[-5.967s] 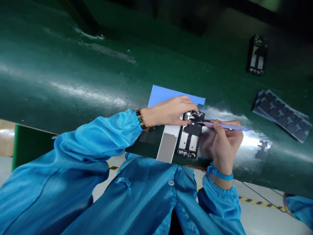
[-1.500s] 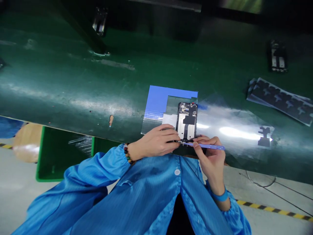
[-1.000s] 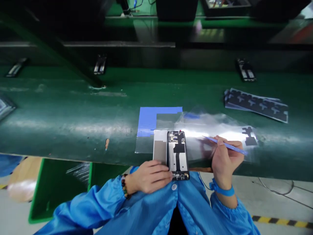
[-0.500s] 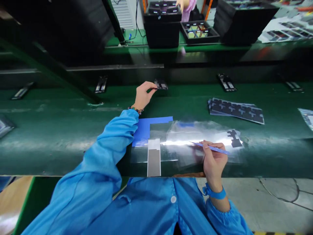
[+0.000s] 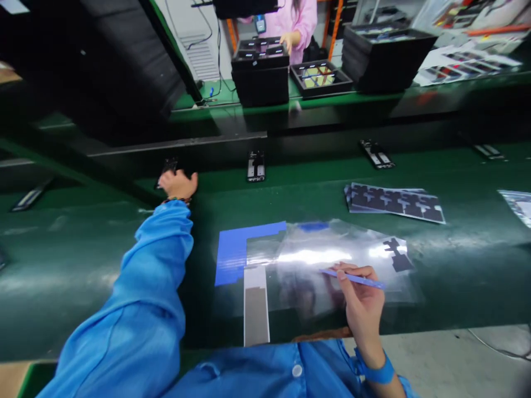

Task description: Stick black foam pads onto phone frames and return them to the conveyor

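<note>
My left hand (image 5: pixel 179 185) reaches out to a dark phone frame (image 5: pixel 169 166) at the back left of the green surface. Its fingers lie over the frame's near end, with the thumb spread away. My right hand (image 5: pixel 365 301) pinches a thin blue pointed tool (image 5: pixel 359 280), its tip aimed left over clear plastic film (image 5: pixel 307 276). A black cut-out sticker (image 5: pixel 397 255) lies on the film's right end. Left of the film are a blue sheet (image 5: pixel 230 254) and a grey strip with a white border (image 5: pixel 256 315). Another phone frame (image 5: pixel 256 166) lies behind them.
Black sticker sheets (image 5: pixel 394 202) lie stacked at the right, with a phone frame (image 5: pixel 376 153) behind them. A green post (image 5: pixel 83 168) slants across the left. Beyond the ledge stand black trays (image 5: pixel 260 83), with a person in pink (image 5: pixel 305 25) behind.
My left hand has let go of the middle phone frame, which now lies flat, and has moved left to another. My right hand still holds the blue tool. The view has shifted.
</note>
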The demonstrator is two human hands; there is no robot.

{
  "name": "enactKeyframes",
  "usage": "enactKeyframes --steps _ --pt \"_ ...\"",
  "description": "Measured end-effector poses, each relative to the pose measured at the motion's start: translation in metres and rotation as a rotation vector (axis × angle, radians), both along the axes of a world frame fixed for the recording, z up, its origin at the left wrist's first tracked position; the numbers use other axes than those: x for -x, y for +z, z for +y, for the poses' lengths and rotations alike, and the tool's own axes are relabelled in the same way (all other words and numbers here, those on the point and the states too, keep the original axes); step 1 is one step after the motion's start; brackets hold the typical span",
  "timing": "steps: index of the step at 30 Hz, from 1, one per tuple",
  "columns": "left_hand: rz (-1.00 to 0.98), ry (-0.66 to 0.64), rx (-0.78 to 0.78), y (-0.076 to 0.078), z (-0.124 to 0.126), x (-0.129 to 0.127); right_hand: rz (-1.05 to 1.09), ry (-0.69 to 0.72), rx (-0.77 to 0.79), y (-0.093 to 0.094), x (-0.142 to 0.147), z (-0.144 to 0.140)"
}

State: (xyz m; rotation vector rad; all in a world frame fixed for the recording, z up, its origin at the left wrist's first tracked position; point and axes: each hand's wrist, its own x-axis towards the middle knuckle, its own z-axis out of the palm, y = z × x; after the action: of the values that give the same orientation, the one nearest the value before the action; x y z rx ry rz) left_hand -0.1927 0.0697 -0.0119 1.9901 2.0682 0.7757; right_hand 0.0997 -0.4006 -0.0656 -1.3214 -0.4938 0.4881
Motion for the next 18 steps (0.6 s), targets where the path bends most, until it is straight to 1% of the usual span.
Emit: enactKeyframes --steps 3,5,7,10,13,16,18 --pt "-0.026 0.209 0.02 0.003 0.012 0.014 -0.007 -0.008 -0.003 0.001 0.002 0.002" --pt "-0.048 0.288 0.041 0.005 0.02 0.016 -0.003 -0.013 0.0 -0.001 0.004 0.003" --pt "-0.071 0.321 0.053 0.009 0.025 0.016 0.003 -0.013 0.004 -0.003 0.004 0.003" --pt "-0.129 0.322 0.063 0.022 0.027 0.015 0.001 -0.01 0.004 -0.006 0.005 0.003" --pt "-0.267 0.304 0.084 0.041 0.021 0.015 -0.01 -0.002 0.004 -0.007 0.005 0.003" --pt "-0.539 0.225 0.115 0.063 0.004 0.013 -0.013 -0.006 0.009 -0.008 0.005 0.003" --pt "-0.806 0.107 0.161 0.073 -0.016 0.009 -0.016 -0.01 0.016 -0.008 0.004 0.003"
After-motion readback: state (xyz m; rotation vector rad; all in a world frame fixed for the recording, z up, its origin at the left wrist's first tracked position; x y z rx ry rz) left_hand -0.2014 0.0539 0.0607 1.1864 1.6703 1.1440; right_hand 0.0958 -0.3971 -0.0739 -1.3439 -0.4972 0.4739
